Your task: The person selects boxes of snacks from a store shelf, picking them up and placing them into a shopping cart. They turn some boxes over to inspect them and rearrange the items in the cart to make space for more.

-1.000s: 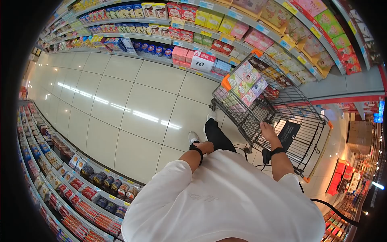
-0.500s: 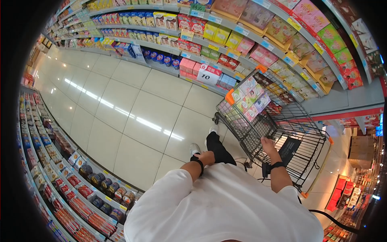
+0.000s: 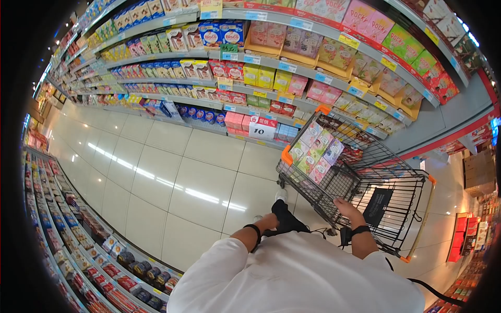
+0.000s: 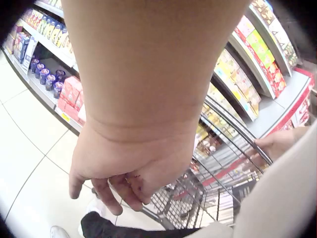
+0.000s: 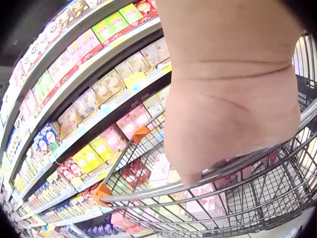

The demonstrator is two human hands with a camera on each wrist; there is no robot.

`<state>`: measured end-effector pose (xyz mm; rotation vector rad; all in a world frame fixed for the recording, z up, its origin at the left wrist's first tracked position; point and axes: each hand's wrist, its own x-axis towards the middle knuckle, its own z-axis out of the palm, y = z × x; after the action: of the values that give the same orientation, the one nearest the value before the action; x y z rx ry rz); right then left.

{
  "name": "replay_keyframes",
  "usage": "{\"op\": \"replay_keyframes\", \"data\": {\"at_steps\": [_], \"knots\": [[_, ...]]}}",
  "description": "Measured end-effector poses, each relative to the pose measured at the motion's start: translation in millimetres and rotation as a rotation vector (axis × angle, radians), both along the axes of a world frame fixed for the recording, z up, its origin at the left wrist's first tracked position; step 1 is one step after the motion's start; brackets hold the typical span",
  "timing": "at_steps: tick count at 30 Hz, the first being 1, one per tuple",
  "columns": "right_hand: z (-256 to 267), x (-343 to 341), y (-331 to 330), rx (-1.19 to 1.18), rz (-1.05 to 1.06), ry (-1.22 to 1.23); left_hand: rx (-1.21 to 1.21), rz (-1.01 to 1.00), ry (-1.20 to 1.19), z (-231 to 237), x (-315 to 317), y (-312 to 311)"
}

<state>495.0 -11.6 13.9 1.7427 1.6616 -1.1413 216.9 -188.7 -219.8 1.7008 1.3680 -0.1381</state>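
Observation:
In the head view, my right hand (image 3: pixel 347 208) grips the near side rail of a wire shopping cart (image 3: pixel 304 192) with orange corner caps. The right wrist view shows that hand (image 5: pixel 233 124) over the grey top rail (image 5: pixel 218 176), its fingers partly hidden behind the palm. Patterned boxes in pink, green and purple (image 3: pixel 319 151) are stacked at one end of the cart. My left hand (image 3: pixel 269 223) hangs beside my leg. Loosely bent fingers with nothing in them show on this hand (image 4: pixel 133 158) in the left wrist view.
A long shelf of snack boxes (image 3: pixel 250 75) runs along the far side, with a promotion sign (image 3: pixel 262 129) low down. Another packed shelf (image 3: pixel 99 250) stands at the left. Tiled floor (image 3: pixel 203 167) lies between them. Stacked cartons (image 3: pixel 479 172) stand at the right.
The head view has tilted up, so more upper shelf shows. My feet have shifted, and one shoe is now mostly behind my left arm. My right hand keeps its hold on the cart rail.

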Motion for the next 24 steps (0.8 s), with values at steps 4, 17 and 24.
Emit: {"op": "replay_keyframes", "data": {"at_steps": [4, 17, 24], "knots": [[-35, 27, 23, -0.184, 0.001, 0.196, 0.064, 0.546, -0.064, 33, -47, 56], [-14, -5, 120, 0.008, 0.013, 0.614, 0.701, 0.703, -0.115, 170, -146, 292], [20, 11, 148, 0.35, -0.206, 0.688, 0.593, 0.574, -0.033, 216, -154, 382]]}}
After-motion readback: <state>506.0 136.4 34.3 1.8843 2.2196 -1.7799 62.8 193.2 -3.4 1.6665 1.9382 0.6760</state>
